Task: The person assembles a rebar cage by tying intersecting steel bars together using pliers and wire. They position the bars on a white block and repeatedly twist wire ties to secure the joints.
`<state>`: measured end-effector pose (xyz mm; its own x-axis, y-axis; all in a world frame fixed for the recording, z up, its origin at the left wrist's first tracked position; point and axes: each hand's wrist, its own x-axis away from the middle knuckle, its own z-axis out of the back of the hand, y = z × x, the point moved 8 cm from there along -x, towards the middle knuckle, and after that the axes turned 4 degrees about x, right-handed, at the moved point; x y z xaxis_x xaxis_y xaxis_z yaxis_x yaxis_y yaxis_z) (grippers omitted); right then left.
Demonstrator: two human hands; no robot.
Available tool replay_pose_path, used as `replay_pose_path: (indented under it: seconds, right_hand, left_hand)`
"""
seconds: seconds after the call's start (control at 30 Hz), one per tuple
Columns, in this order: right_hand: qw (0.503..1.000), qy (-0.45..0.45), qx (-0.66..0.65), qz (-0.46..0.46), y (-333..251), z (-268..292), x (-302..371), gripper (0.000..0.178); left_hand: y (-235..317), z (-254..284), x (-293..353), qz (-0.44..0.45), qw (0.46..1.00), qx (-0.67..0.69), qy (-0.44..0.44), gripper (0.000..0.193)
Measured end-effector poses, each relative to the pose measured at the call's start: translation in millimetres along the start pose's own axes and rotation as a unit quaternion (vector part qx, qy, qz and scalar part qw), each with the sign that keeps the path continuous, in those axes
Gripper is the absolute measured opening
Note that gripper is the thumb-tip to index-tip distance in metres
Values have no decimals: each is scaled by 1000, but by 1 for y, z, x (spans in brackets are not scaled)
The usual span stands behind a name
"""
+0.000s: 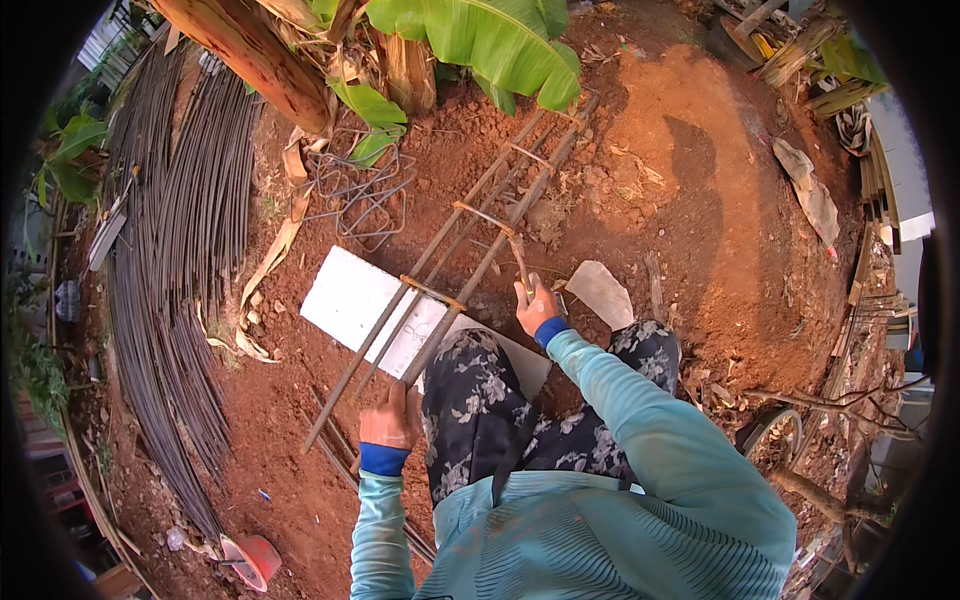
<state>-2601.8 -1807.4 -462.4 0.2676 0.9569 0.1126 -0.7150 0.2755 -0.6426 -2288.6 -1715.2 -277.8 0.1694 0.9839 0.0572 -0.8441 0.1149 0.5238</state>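
A long cage of rusty rebar with several rectangular stirrups lies slanting away from me. Its near part rests across a white block. My left hand is closed on the near end of the cage's right-hand bar. My right hand is closed around a slim, rusty hand tool, whose exact kind is hard to make out. The tool's far tip is at the right end of a stirrup, beside the long bar; whether it grips anything there is too small to tell.
A heap of bent stirrups lies left of the cage. Long rebar rods cover the ground farther left. Banana plants stand ahead. A flat stone piece lies right of my right hand; a red container sits low left.
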Motion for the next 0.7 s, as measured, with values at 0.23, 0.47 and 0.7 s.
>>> replay_pose_path:
  seconds: [0.23,0.47,0.7]
  right_hand:
    - [991,-42,115,55,19,39,-29,52]
    - [886,-339,-217,-232,-9,49,-6,44]
    - [842,-478,-96,-232,-18,74,-20,50]
  left_hand:
    - [7,-2,-6,-26,1000,-4,2,20]
    - [1,-7,-5,-22,1000,-3,15,21]
    - [1,-7,-5,-33,999,-8,21,21]
